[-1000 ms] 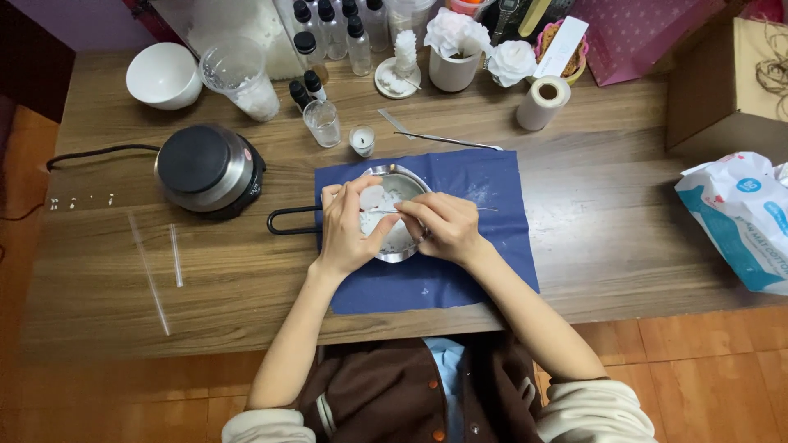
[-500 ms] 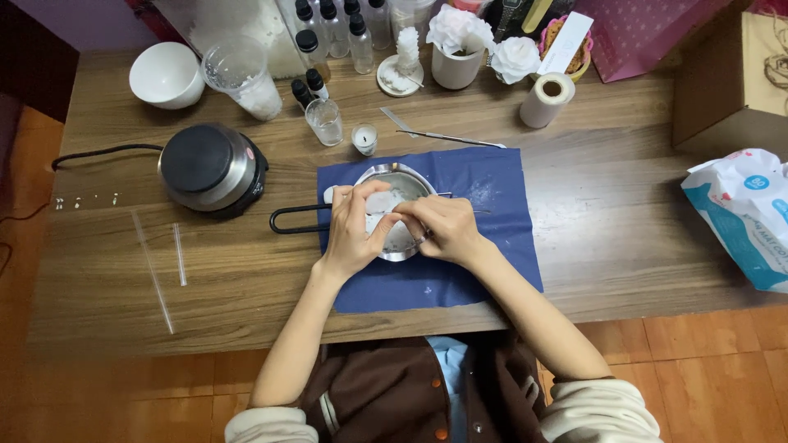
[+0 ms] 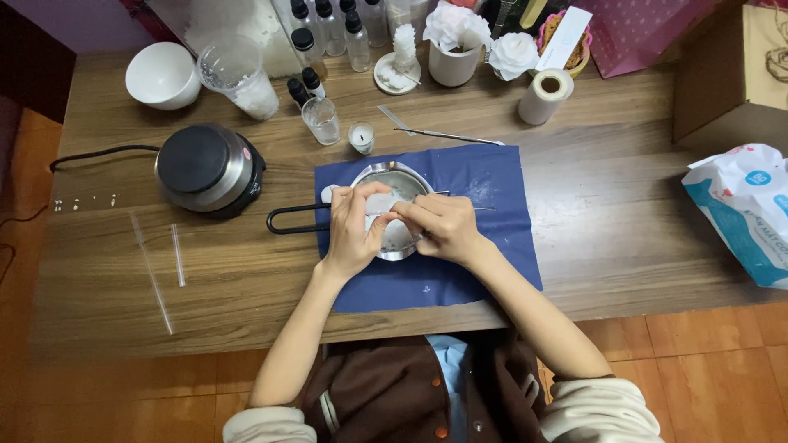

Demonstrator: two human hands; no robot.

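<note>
Tweezers (image 3: 460,208) lie crosswise, tips leftward over pan (image 3: 408,176).

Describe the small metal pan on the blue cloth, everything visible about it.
The small metal pan is round, shiny and silver-coloured, with a thin black loop handle pointing out over the wooden table. It sits flat on the blue cloth and holds white lumps. The left hand and right hand meet over it, pinching a white piece, and hide its near half.

A dark brown varsity-style jacket with small orange snap buttons hangs open over a light blue shirt. Its cream sleeves are bunched up near the elbows, leaving both forearms bare.
</note>
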